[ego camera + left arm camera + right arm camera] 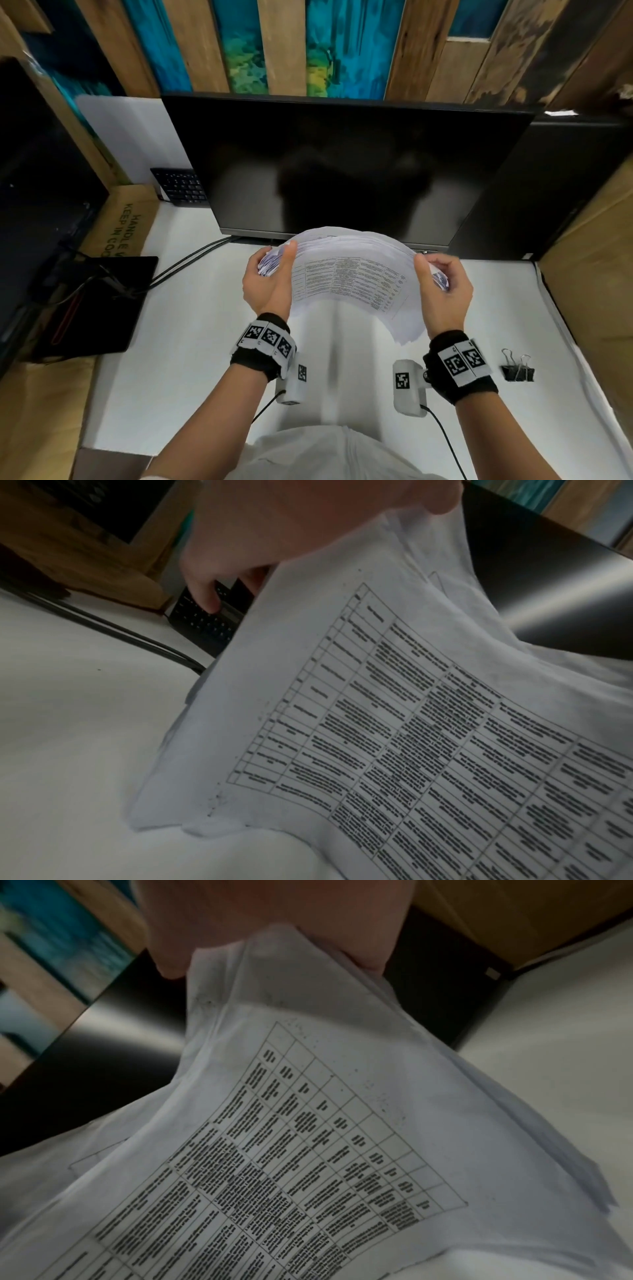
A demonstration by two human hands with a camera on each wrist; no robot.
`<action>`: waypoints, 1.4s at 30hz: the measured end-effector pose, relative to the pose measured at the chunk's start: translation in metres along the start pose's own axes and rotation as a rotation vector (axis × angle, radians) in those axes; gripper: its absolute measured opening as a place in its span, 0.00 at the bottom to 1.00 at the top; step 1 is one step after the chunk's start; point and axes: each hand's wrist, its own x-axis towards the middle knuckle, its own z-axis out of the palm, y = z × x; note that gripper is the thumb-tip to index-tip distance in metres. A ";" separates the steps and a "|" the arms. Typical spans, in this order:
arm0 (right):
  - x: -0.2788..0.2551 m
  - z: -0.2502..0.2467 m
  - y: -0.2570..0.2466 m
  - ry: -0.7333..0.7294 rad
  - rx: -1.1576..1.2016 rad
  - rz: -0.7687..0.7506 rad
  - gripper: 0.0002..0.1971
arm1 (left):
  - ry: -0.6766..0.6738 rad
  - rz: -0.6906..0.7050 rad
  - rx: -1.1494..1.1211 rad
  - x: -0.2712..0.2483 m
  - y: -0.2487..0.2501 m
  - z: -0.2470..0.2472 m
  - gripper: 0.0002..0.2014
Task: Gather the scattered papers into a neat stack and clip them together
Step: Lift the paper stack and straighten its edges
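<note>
A stack of printed papers (352, 274), the top sheet covered by a table of text, hangs bowed upward above the white desk (191, 342). My left hand (270, 274) grips its left edge, thumb on top. My right hand (436, 277) grips the right edge the same way. The sheets fan out unevenly at the near right corner. In the left wrist view the papers (394, 723) sag from my left hand (291, 523); in the right wrist view the papers (325, 1137) hang from my right hand (274, 920). Two black binder clips (517, 368) lie on the desk right of my right wrist.
A dark monitor (342, 164) stands just behind the papers. A black keyboard (181, 186) leans at the back left, with cables (185, 263) running to a dark pad (99, 305). Cardboard boxes (589, 274) line the right side.
</note>
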 end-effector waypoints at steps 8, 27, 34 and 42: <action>-0.004 -0.001 -0.002 -0.011 -0.156 -0.104 0.09 | 0.035 0.003 0.205 -0.006 0.019 0.003 0.39; -0.007 -0.015 0.001 -0.314 -0.458 -0.371 0.14 | 0.068 0.070 0.391 -0.007 0.027 0.009 0.31; 0.002 -0.036 0.003 -0.395 -0.392 -0.084 0.26 | -0.030 0.156 0.285 0.023 0.017 -0.008 0.21; 0.007 -0.046 0.024 -0.544 -0.127 0.235 0.13 | -0.520 0.163 0.274 0.052 0.017 -0.034 0.10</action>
